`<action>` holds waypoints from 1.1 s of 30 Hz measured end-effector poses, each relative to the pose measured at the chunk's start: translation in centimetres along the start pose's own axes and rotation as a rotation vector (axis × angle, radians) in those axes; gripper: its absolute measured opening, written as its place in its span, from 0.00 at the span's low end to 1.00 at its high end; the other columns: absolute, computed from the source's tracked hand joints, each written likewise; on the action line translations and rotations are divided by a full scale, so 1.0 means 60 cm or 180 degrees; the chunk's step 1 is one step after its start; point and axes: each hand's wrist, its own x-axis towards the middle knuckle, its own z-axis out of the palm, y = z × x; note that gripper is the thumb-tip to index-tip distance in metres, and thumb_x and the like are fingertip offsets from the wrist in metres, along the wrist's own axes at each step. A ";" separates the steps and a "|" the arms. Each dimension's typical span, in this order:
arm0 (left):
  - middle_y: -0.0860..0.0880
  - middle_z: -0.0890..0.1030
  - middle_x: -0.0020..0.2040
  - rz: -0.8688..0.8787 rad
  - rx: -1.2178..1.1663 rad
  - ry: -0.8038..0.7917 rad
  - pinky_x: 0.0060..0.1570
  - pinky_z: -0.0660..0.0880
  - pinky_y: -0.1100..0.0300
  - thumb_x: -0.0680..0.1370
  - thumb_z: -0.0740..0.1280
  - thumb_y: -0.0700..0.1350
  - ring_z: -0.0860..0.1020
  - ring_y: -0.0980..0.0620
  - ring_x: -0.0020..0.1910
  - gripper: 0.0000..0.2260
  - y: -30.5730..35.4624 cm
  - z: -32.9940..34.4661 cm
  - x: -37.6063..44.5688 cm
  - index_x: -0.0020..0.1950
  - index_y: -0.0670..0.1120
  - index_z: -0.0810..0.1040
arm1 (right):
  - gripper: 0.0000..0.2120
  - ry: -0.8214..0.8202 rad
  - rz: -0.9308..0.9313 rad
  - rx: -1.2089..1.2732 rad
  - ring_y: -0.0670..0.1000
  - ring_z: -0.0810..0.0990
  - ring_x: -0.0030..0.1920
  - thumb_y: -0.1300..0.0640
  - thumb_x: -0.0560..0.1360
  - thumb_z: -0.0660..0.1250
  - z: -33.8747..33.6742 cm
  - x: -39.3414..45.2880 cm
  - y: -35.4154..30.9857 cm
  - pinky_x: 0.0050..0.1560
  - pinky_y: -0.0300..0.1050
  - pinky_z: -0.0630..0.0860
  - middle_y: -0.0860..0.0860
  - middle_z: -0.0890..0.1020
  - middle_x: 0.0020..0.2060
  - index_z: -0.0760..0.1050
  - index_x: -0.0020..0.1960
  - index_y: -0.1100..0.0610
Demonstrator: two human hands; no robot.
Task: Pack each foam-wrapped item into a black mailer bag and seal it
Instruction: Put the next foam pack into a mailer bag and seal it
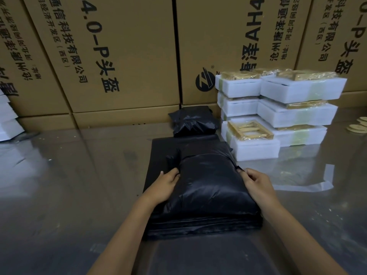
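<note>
Now both hands, left hand (165, 183) and right hand (256, 180), pinch the filled mailer bag (208, 187) at mid-frame; sealing its flap likely comes next.

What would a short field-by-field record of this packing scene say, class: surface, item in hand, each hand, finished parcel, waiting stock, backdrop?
surface: glossy grey floor
item in hand: bulging black plastic mailer bag, lying on a flat pile of empty black mailers
left hand: grips the bag's left edge
right hand: pinches the bag's right edge
finished parcel: packed black bag behind
waiting stock: stacked white foam-wrapped items, right
backdrop: brown printed cardboard cartons
</note>
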 end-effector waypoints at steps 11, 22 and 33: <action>0.48 0.71 0.73 0.0304 -0.0345 0.1901 0.71 0.62 0.58 0.85 0.58 0.46 0.69 0.48 0.72 0.14 -0.015 0.052 -0.017 0.62 0.41 0.78 | 0.05 0.0358 -0.0351 -0.0715 0.53 0.74 0.54 0.59 0.77 0.71 -0.033 0.004 -0.032 0.50 0.45 0.68 0.54 0.79 0.50 0.75 0.48 0.57; 0.45 0.83 0.39 -0.0435 -0.3618 0.1220 0.32 0.76 0.62 0.78 0.69 0.38 0.81 0.52 0.32 0.03 -0.016 -0.004 -0.039 0.51 0.43 0.79 | 0.03 -0.0921 -0.1743 -0.0663 0.43 0.78 0.45 0.56 0.80 0.64 0.183 0.006 -0.200 0.48 0.45 0.77 0.43 0.79 0.45 0.73 0.53 0.50; 0.46 0.81 0.41 0.0801 -0.2035 0.2145 0.43 0.74 0.68 0.74 0.70 0.28 0.80 0.56 0.40 0.12 -0.012 -0.015 -0.058 0.36 0.43 0.79 | 0.09 -0.1685 -0.1493 -0.1285 0.37 0.81 0.47 0.49 0.76 0.65 0.211 0.032 -0.159 0.53 0.44 0.77 0.33 0.84 0.40 0.83 0.42 0.42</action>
